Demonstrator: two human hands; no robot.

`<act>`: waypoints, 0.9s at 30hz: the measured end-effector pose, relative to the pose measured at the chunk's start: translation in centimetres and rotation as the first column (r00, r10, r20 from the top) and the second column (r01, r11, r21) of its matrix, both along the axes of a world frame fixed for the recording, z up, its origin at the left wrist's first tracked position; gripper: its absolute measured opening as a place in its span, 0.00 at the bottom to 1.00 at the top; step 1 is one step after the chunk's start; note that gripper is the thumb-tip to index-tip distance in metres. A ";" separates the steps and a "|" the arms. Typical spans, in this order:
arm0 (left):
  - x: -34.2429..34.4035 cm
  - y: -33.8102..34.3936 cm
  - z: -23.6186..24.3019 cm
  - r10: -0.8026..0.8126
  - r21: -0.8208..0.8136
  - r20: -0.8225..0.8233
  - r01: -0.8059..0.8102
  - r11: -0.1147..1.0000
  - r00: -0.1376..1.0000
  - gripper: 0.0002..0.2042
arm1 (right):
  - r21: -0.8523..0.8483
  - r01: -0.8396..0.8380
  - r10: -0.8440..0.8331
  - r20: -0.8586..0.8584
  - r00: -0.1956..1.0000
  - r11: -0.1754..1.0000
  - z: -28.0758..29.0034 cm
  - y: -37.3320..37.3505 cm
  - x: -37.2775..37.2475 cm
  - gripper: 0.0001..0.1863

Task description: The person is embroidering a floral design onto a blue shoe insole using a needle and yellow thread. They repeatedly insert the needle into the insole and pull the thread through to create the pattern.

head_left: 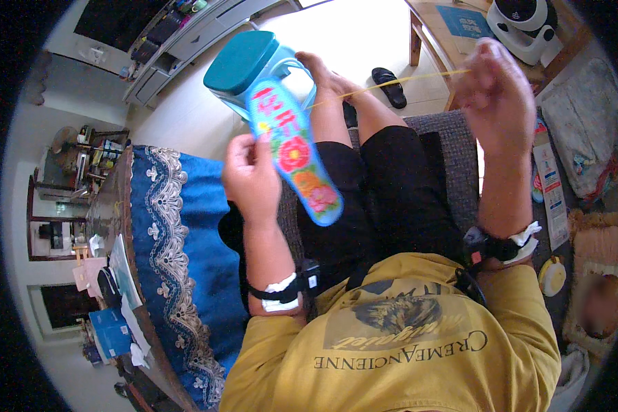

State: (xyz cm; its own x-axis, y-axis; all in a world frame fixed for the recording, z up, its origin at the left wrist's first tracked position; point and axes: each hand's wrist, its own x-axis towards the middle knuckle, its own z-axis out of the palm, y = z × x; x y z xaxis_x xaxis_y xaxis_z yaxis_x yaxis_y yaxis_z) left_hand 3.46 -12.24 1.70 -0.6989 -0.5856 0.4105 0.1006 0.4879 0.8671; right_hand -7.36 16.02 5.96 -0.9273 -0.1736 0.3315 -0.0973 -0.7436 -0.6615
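My left hand [249, 172] grips the edge of a shoe insole [294, 154] with a pale blue border, its thumb lying on the upper face. Red and orange flowers, green leaves and red lettering are stitched on that face. The insole is tilted above my lap. A yellow thread [384, 85] stretches taut from its far part to my right hand [498, 99], raised at the far right. The fingers there are bent together around the thread's end and slightly blurred. Whether they also hold a needle cannot be made out.
Beyond the insole stands a teal-lidded plastic bin [244, 62]. A black slipper [389, 88] lies on the floor. Blue lace-trimmed cloth [206, 206] hangs at my left. On the right are a wooden table [438, 26], a grey cloth [584, 123] and a round yellow object [552, 276].
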 end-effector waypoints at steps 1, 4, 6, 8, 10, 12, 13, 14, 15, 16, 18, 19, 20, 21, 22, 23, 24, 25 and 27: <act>0.4 -1.1 0.3 0.042 0.012 -0.005 -0.042 0.999 0.999 0.05 | -0.018 0.063 -0.062 0.044 0.997 0.998 -0.5 1.8 -1.4 0.07; 2.2 -6.6 -0.4 0.235 -0.148 -0.022 -0.235 0.961 0.972 0.05 | -0.043 0.285 -0.280 0.090 0.956 0.958 -2.4 7.2 -4.6 0.07; 3.0 -8.0 0.1 0.297 -0.108 -0.034 -0.299 0.948 0.954 0.06 | -0.092 0.384 -0.374 0.114 0.921 0.919 -2.6 10.0 -5.5 0.13; 2.9 -7.6 0.0 0.243 -0.092 -0.062 -0.248 0.964 0.968 0.06 | -0.066 0.468 -0.453 0.163 0.876 0.881 -2.6 9.8 -5.2 0.12; 3.1 -6.3 -0.1 0.215 -0.024 -0.093 -0.218 0.976 0.972 0.06 | -0.009 0.558 -0.547 0.186 0.816 0.830 -3.4 8.2 -4.8 0.06; 2.1 -4.3 0.1 0.080 0.200 -0.138 -0.051 0.978 0.987 0.05 | 0.115 0.564 -0.574 0.075 0.816 0.818 -2.2 5.5 -3.2 0.04; 1.6 -2.1 0.9 0.023 0.299 -0.178 0.032 0.954 0.984 0.04 | 0.178 0.569 -0.581 0.020 0.814 0.803 -1.7 4.1 -2.2 0.06; 1.1 -0.4 1.2 -0.055 0.311 -0.177 0.109 0.944 0.983 0.04 | 0.229 0.556 -0.553 -0.085 0.829 0.799 -1.7 3.0 -1.4 0.07; 1.2 0.9 1.9 -0.121 0.315 -0.172 0.171 0.934 0.978 0.05 | 0.274 0.535 -0.504 -0.179 0.845 0.799 -1.4 1.5 -0.5 0.08; 0.7 2.2 1.6 -0.145 0.300 -0.179 0.195 0.934 0.973 0.05 | 0.333 0.500 -0.429 -0.266 0.863 0.799 -0.7 -0.1 1.0 0.07; 0.7 4.9 3.0 -0.260 0.321 -0.189 0.310 0.895 0.947 0.06 | 0.497 0.455 -0.274 -0.396 0.876 0.739 0.7 -2.6 4.3 0.06; 0.6 6.0 3.4 -0.307 0.319 -0.226 0.368 0.873 0.924 0.06 | 0.595 0.451 -0.200 -0.440 0.875 0.665 1.1 -3.3 5.5 0.06; 0.7 6.8 3.9 -0.318 0.331 -0.240 0.385 0.862 0.917 0.06 | 0.582 0.554 -0.130 -0.611 0.781 0.595 1.4 -3.9 6.2 0.05; 0.8 7.4 4.2 -0.333 0.337 -0.247 0.403 0.851 0.910 0.06 | 0.541 0.653 -0.041 -0.752 0.657 0.530 1.8 -4.3 6.6 0.04; 1.0 7.9 4.7 -0.350 0.342 -0.257 0.424 0.839 0.901 0.06 | 0.477 0.724 0.013 -0.839 0.544 0.497 2.2 -4.5 6.8 0.05; 1.1 8.2 4.9 -0.366 0.347 -0.266 0.443 0.827 0.892 0.06 | 0.413 0.756 0.029 -0.885 0.465 0.507 1.9 -4.7 6.5 0.07; 1.2 8.4 5.0 -0.366 0.325 -0.249 0.433 0.841 0.897 0.07 | 0.420 0.771 0.051 -0.890 0.454 0.478 2.0 -4.7 6.7 0.07; 1.3 8.5 5.1 -0.376 0.311 -0.255 0.444 0.840 0.891 0.07 | 0.426 0.784 0.073 -0.894 0.443 0.451 2.0 -4.8 6.8 0.07; 1.5 8.7 5.2 -0.396 0.284 -0.267 0.465 0.839 0.879 0.07 | 0.426 0.800 0.075 -0.896 0.437 0.422 2.1 -4.8 7.0 0.07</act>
State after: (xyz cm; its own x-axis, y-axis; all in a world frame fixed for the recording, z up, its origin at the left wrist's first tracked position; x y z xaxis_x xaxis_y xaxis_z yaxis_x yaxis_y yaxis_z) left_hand 4.96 -3.49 6.89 -0.8405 -0.3676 0.3981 0.4113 0.0454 0.9104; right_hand -0.40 11.24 8.05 -0.4082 -0.4425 0.7985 -0.9092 0.2762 -0.3117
